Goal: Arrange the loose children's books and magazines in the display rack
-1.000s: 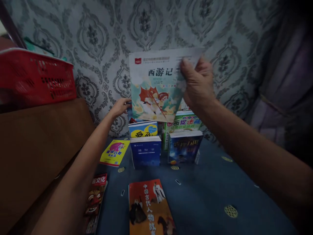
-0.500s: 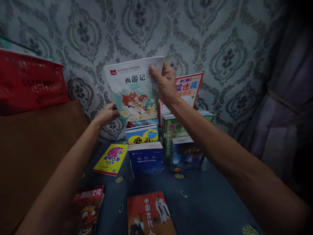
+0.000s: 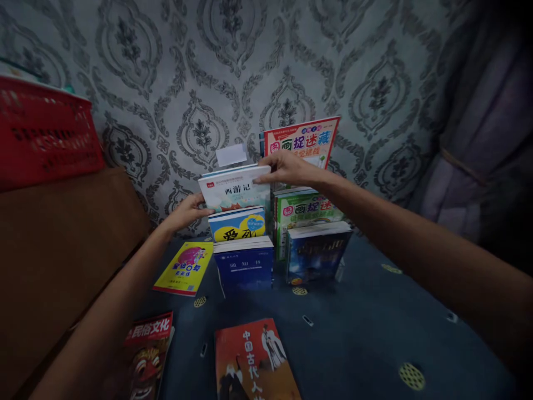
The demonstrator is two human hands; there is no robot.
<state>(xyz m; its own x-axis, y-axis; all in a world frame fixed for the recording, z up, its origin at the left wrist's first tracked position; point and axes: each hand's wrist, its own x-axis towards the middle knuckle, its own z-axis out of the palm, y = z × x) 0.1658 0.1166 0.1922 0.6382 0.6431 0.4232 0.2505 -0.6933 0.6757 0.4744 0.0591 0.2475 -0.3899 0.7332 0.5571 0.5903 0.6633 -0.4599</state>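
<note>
A white-topped book with Chinese characters [image 3: 239, 189] stands upright behind the blue and yellow book [image 3: 237, 225], which hides its lower part. My right hand [image 3: 287, 168] pinches its upper right corner, thumb on the cover and fingers behind. At its left edge, my left hand [image 3: 189, 213] closes on the side with the thumb in front. Foremost in this row is a thick dark blue book [image 3: 245, 269]. Beside it to the right stand a dark book with a night-blue cover [image 3: 316, 253], a green picture book [image 3: 287, 216] and a tall red-bordered book [image 3: 300, 136].
A yellow booklet [image 3: 185, 268] lies flat at left. Nearer are a mask-cover magazine [image 3: 147, 355] and a red-brown book [image 3: 256, 361]. A red basket [image 3: 50, 133] sits on a brown box [image 3: 70, 239]. Patterned wallpaper rises behind; a tied curtain [image 3: 462, 166] hangs right.
The white-topped book has come down from above the row into place behind the blue and yellow book. Both hands moved with it, and a white card now shows above it.
</note>
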